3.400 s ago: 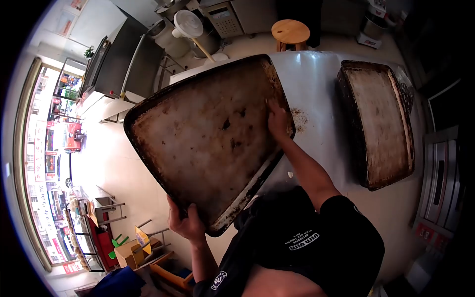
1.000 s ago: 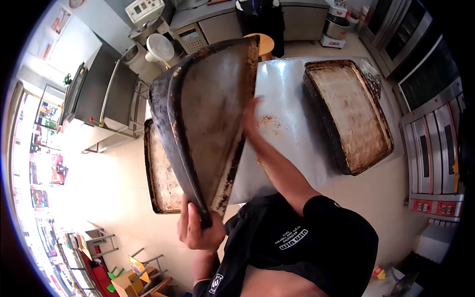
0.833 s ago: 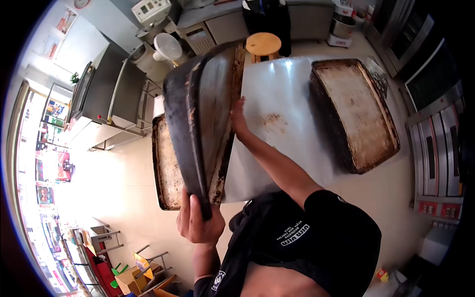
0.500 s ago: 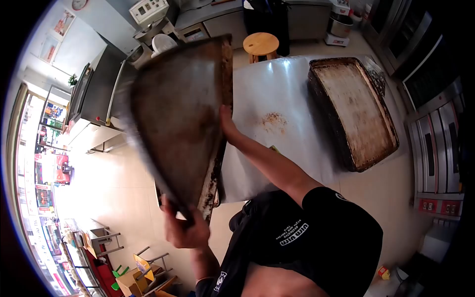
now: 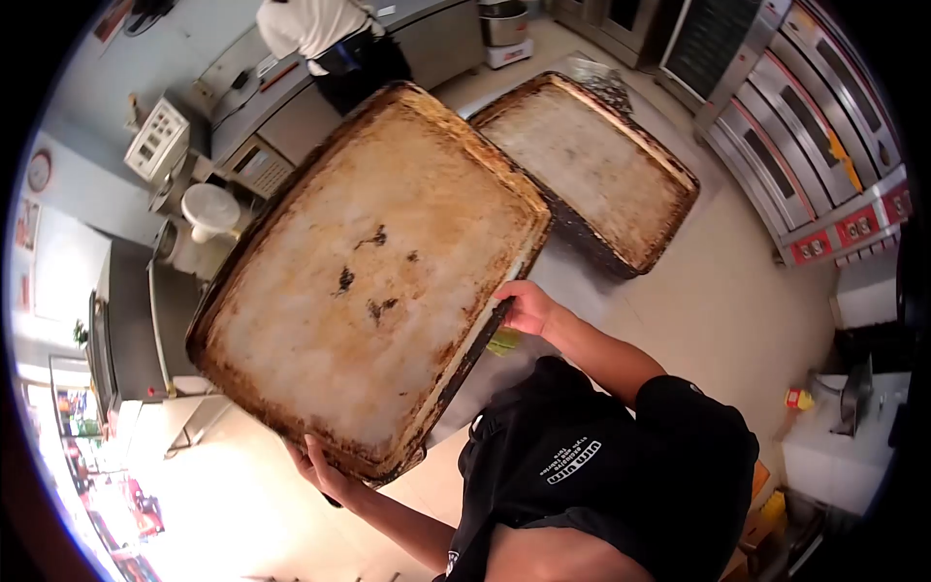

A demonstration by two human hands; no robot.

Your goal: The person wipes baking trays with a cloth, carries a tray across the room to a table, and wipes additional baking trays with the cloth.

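A large, stained baking tray (image 5: 388,262) with browned rims and a few dark scorched spots is held up in both hands, tilted, its inner face towards me. My left hand (image 5: 325,472) grips its lower left edge, thumb on the rim and fingers underneath. On the near right side, my right hand (image 5: 527,307) is closed around the rim. Behind it, a stack of similar baking trays (image 5: 601,165) rests on the metal-topped table (image 5: 572,291), which the held tray largely hides.
A person (image 5: 325,44) in a white top stands at the back counter (image 5: 427,48). Deck ovens (image 5: 786,136) line the right side. A round white lid or stool (image 5: 209,209) and a mixer (image 5: 160,136) are at left. Clear plastic (image 5: 596,78) lies behind the tray stack.
The held tray has swung from steeply tilted to facing me, with its inner surface now in full sight. My view has turned rightward, and the person at the back shows more.
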